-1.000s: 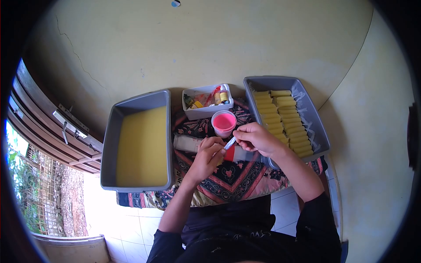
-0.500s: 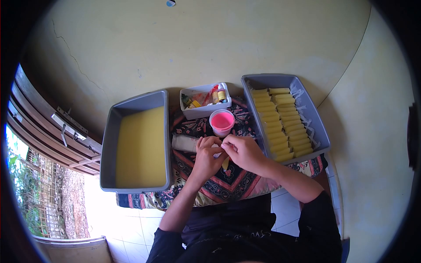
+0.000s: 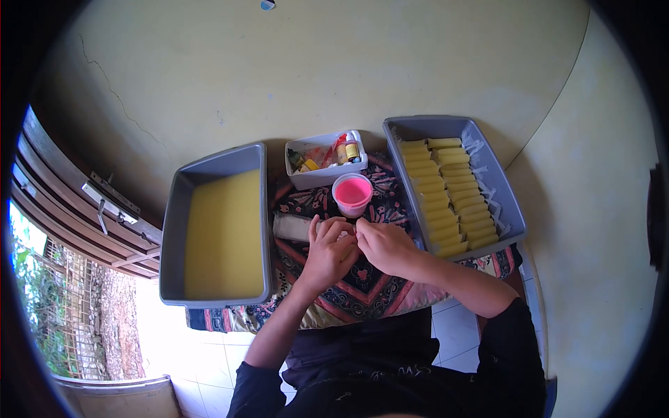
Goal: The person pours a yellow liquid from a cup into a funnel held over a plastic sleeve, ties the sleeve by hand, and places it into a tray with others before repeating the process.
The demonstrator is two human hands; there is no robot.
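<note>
My left hand (image 3: 330,252) and my right hand (image 3: 387,249) meet above the middle of the patterned cloth, fingertips pinched together. Between them is a small plastic bag, mostly hidden by the fingers; its yellow filling showed under the hands a moment earlier. Just beyond the fingers stands a white tub (image 3: 352,198) with a bright pink inside. A flat stack of clear, whitish plastic bags (image 3: 292,227) lies beside my left hand. On the right, a grey tray (image 3: 512,207) holds rows of filled yellow plastic tubes (image 3: 446,188) with loose, crumpled ends.
At left, a deep grey tray (image 3: 171,240) holds yellow liquid (image 3: 226,240). Against the wall, a white box (image 3: 322,180) contains small bottles (image 3: 351,150) and packets. The patterned cloth (image 3: 362,296) covers the table. A louvred shutter (image 3: 77,202) hangs at far left.
My hands have drawn closer over the bag, the right fingers curling in more. The yellow part that showed beneath them is now hidden. Trays and tub stay put.
</note>
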